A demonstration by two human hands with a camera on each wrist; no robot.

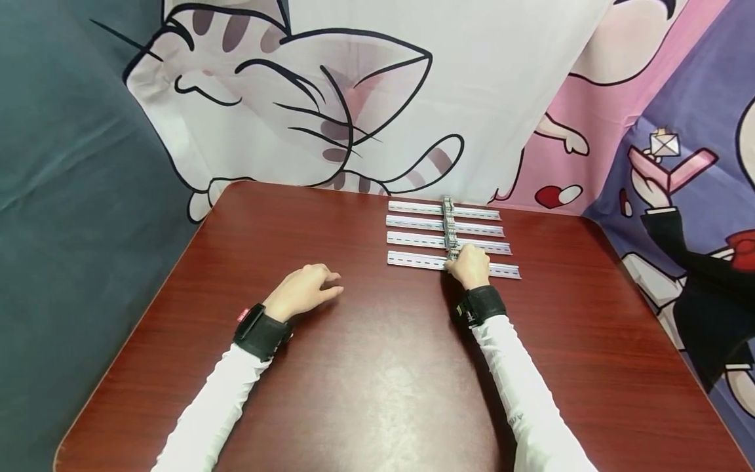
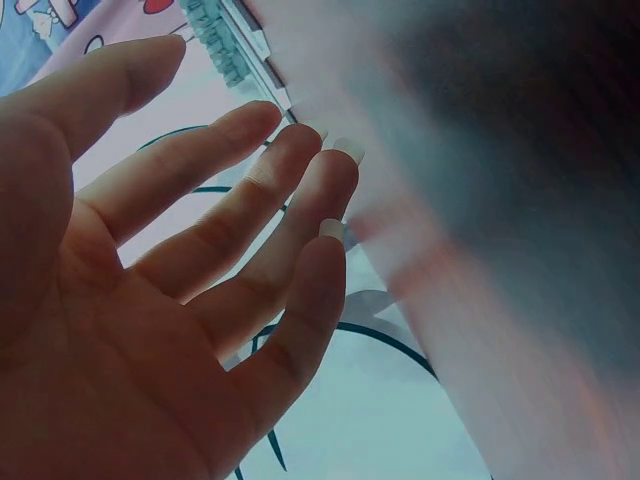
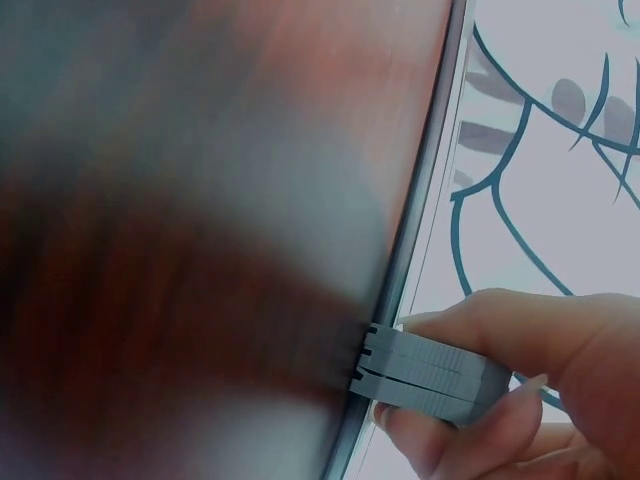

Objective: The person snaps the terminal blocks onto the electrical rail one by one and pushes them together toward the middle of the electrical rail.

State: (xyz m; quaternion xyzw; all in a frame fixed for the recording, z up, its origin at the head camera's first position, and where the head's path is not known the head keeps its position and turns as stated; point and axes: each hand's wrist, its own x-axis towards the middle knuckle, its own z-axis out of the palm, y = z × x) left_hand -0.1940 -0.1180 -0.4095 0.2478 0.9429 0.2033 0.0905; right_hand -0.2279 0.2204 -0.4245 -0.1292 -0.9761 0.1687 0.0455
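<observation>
Between thumb and fingers, my right hand (image 1: 470, 265) pinches grey DIN-rail terminal blocks (image 3: 430, 375), right at the front slotted metal rail (image 1: 413, 259). The right wrist view has their notched feet against the rail's edge, while the fingers hide their outer end. Farther back, more terminal blocks (image 1: 450, 226) sit across the middle of the other rails (image 1: 413, 223). Left of the rails, my left hand (image 1: 302, 290) hovers over the table with nothing in it. Its fingers are spread and slightly bent in the left wrist view (image 2: 200, 250).
The rails lie parallel near the back edge of the reddish-brown table (image 1: 354, 367). Behind it hangs a cloth with a cartoon cat (image 1: 295, 98). A blue and pink printed cloth (image 1: 660, 118) covers the right side.
</observation>
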